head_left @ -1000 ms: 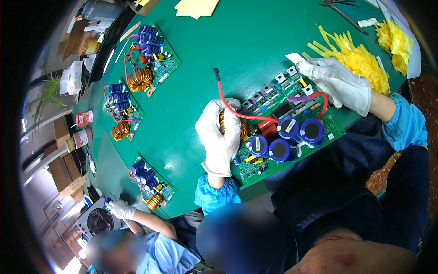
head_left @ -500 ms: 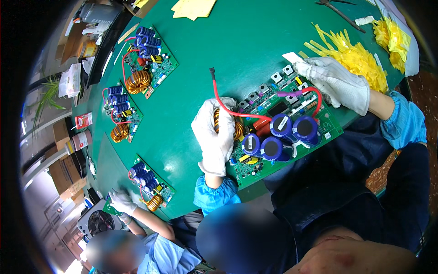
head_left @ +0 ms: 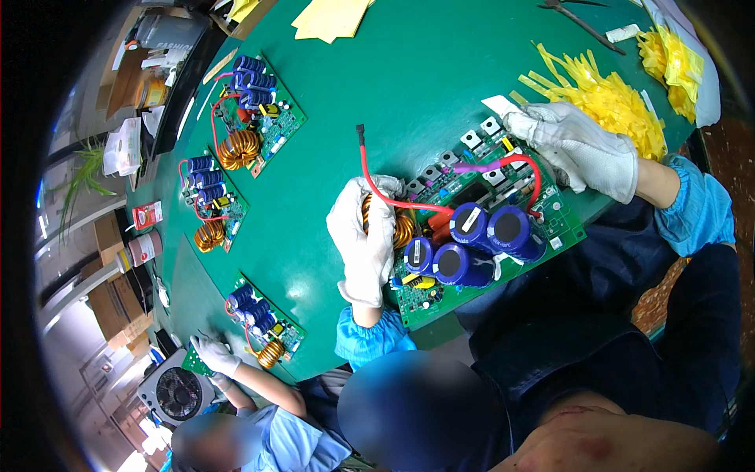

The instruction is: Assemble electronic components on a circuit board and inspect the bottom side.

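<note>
A green circuit board with big blue capacitors, a copper coil and a looping red wire lies on the green table in front of me. My left hand, in a white glove, grips the board's left end over the coil. My right hand, also gloved, holds the board's far right end, its fingertips on the small white parts there. A purple wire crosses the board between my hands.
Three similar boards lie along the table's left side. A co-worker's gloved hand rests at the nearest one. Yellow strips are heaped behind my right hand, yellow sheets lie at the far edge, and a fan stands at lower left.
The board and both my hands have shifted slightly to the left, and the red wire's free end has moved with them. The co-worker's hand has moved a little.
</note>
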The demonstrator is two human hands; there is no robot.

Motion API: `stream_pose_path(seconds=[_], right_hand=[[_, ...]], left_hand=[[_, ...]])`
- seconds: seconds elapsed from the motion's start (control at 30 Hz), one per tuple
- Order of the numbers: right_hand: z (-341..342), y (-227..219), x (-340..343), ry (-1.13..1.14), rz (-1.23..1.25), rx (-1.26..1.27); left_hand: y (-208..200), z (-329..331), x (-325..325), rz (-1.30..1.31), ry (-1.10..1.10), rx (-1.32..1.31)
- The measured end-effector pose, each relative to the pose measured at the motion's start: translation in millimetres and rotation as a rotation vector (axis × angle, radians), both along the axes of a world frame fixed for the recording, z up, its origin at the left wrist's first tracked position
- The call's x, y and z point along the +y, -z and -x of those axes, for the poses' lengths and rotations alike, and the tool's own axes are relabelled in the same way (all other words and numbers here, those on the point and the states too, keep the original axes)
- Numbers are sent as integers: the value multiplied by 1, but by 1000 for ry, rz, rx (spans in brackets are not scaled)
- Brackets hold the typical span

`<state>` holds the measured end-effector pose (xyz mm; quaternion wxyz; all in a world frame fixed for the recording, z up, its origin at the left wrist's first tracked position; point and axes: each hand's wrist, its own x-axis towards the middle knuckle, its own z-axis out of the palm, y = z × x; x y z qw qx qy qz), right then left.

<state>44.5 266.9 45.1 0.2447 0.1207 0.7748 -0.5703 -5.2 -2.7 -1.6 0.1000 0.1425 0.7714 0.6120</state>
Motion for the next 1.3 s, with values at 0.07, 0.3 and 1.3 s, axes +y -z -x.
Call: stream_pose_path(seconds=[0.07,0.3,1.3], right_hand=[[1,-1,0,0,38,-21],[0,-2,0,27,57,-54],[-3,10,8,-105,-127,220]], left_hand=[[-2,-1,-1,30,2,43],[0,-2,-1,32,-2,38],[-16,-21,5,328,18,872]])
